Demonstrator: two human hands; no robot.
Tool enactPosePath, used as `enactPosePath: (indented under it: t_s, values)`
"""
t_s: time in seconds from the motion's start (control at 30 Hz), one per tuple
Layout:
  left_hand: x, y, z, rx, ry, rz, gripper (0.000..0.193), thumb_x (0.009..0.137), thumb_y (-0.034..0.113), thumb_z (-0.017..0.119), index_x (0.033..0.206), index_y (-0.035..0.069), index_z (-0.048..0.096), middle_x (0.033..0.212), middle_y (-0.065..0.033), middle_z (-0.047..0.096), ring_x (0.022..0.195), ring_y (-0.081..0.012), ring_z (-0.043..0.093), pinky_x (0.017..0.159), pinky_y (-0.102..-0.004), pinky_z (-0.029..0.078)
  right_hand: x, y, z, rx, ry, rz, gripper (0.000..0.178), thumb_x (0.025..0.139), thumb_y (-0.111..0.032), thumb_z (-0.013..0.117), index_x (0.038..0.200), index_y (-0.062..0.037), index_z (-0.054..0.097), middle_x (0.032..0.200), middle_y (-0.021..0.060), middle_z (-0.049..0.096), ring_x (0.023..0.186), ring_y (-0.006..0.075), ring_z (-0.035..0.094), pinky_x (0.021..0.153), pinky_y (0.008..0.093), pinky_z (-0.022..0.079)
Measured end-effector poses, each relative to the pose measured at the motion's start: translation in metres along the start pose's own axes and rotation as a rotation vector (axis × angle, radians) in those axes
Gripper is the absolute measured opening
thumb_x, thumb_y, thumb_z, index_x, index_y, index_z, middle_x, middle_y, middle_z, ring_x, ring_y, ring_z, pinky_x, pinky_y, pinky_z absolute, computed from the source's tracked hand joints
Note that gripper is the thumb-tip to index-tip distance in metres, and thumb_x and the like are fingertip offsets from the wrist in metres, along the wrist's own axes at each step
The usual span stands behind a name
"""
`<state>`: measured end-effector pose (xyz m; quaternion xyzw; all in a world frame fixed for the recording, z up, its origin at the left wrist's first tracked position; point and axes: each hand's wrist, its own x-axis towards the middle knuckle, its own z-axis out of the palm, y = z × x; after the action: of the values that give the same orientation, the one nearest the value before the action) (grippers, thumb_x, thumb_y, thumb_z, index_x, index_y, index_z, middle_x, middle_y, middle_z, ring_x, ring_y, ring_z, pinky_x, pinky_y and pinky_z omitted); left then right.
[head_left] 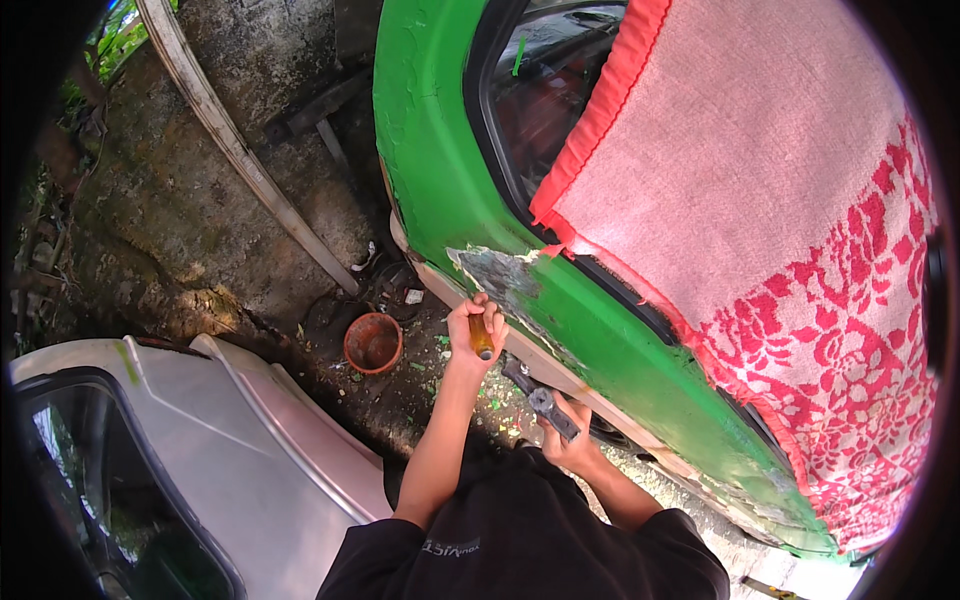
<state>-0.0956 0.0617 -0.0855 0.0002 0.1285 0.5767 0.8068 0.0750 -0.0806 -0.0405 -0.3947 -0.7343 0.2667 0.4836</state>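
My left hand (474, 322) is closed around a hand tool with an amber handle (482, 340) and a metal-capped butt, which faces me. The tool's blade is hidden, so I cannot tell if it is a chisel or a screwdriver. It is held against the lower side of a green car body (425, 130), by a bare grey patch (505, 280) with ragged, flaking paint edges. Lower and to the right, my right hand (568, 440) grips a hammer (545, 403); its dark metal head is apart from the amber handle's butt.
A pink and red patterned towel (760, 180) drapes over the green car's windows. On the left stands a silver car (220, 430). Between them are a terracotta-coloured pot (373, 343) and green paint flakes (415, 388) on the ground. A long curved strip (240, 150) leans behind.
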Motion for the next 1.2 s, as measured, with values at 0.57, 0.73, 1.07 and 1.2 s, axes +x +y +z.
enactPosePath:
  t_s: [0.57,0.73,1.07,1.2]
  values:
    - [0.008,-0.001,0.003,-0.033,0.048,0.033,0.007,0.07,0.005,0.044,0.074,0.009,0.049,0.047,-0.0058,0.038,0.033,-0.0203,0.03,0.034,-0.0324,0.025,0.015,0.003,0.011,-0.019,0.205,-0.248,0.02,0.089,-0.01,0.043,0.076,0.0021,0.052,0.053,0.0087,0.044,0.039,0.0256,0.048,0.04,0.0342,0.037]
    - [0.0,-0.001,0.01,0.019,0.035,0.005,0.008,0.069,0.004,0.044,0.073,0.01,0.049,0.046,-0.0045,0.037,0.033,-0.0198,0.029,0.035,-0.0323,0.023,-0.001,0.014,0.011,-0.029,0.171,-0.118,0.009,0.07,0.002,0.047,0.077,-0.0002,0.051,0.051,0.0093,0.044,0.039,0.0291,0.045,0.04,0.0357,0.034]
    - [0.004,0.0,0.009,0.01,0.022,0.015,0.009,0.07,0.005,0.045,0.074,0.009,0.051,0.046,-0.0045,0.036,0.034,-0.0193,0.029,0.035,-0.032,0.024,0.008,0.016,0.014,0.016,0.088,-0.276,0.018,0.089,-0.012,0.046,0.077,0.0004,0.053,0.053,0.0107,0.046,0.043,0.0283,0.05,0.042,0.037,0.039]
    - [0.007,0.003,0.013,0.033,0.095,0.038,0.009,0.07,0.004,0.045,0.074,0.008,0.051,0.046,-0.005,0.036,0.033,-0.0198,0.03,0.035,-0.032,0.025,0.012,0.031,0.018,-0.172,-0.04,-0.078,0.008,0.079,-0.006,0.054,0.083,0.0,0.052,0.058,0.0134,0.051,0.049,0.0332,0.054,0.046,0.0385,0.043]
